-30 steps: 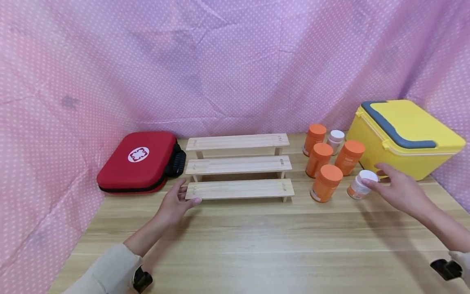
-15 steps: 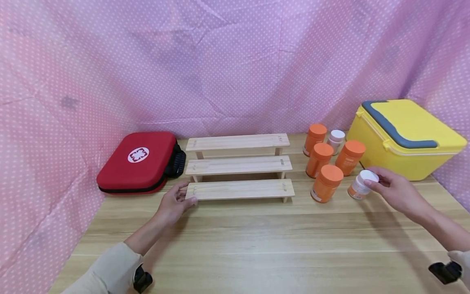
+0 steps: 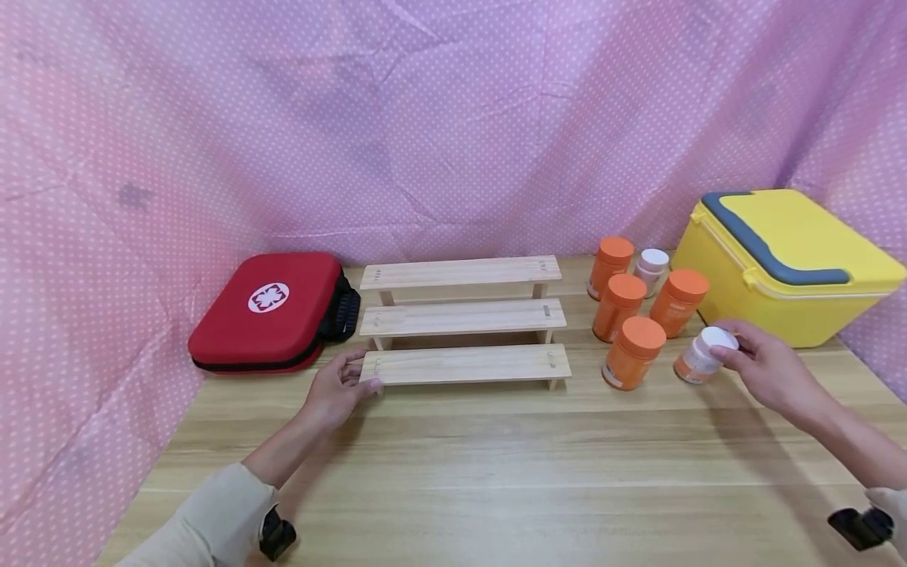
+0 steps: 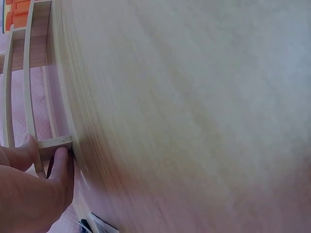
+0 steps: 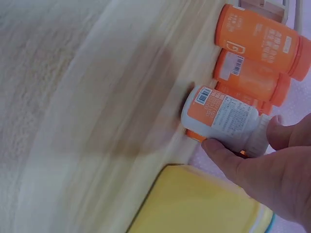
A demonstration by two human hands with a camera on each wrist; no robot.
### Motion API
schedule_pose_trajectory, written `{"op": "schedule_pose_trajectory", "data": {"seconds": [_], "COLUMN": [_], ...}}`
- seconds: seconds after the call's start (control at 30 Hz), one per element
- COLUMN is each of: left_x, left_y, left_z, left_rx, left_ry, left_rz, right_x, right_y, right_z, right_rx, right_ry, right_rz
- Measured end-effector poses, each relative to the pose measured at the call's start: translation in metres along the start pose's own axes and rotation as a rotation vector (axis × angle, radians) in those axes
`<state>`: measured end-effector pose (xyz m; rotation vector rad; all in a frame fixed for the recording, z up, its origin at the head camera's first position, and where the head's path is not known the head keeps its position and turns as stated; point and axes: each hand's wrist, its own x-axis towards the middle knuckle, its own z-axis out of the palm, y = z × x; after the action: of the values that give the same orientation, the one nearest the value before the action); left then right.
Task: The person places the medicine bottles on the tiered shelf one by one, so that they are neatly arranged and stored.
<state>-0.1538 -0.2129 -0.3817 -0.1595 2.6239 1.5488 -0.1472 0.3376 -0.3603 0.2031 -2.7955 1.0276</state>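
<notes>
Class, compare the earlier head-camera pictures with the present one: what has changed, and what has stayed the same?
The right hand has closed in and now grips the nearer white-capped bottle near its top. The left hand has drawn its thumb slightly back along the wooden shelf. The orange jars, red case and yellow box stayed put.

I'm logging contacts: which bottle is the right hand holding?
The front white-capped bottle; the other white-capped bottle stands farther back, and the four orange bottles have orange lids.
</notes>
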Motion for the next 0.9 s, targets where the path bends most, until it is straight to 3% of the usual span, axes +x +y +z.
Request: {"op": "schedule_pose_trajectory", "data": {"seconds": [0.27,0.5,0.7,0.9], "left_x": [0.0,0.0,0.001,0.0], "left_y": [0.001,0.0,-0.001,0.001], "left_z": [0.0,0.001,0.001,0.0], "left_rx": [0.007,0.008,0.009,0.023], "left_ry": [-0.003,0.006,0.007,0.006], "left_rz": [-0.01,-0.013,-0.01,-0.012], "right_x": [0.004,0.015,0.029,0.058], "right_y": [-0.029,-0.06,-0.094,-0.136], "right_z": [-0.029,-0.056,-0.065,-0.062], "right_rx": [-0.055,0.037,0.006,0.053], "right_ry": [0.097,0.151,0.113,0.065], "right_rz": [-0.063,-0.107,-0.069,-0.163]}}
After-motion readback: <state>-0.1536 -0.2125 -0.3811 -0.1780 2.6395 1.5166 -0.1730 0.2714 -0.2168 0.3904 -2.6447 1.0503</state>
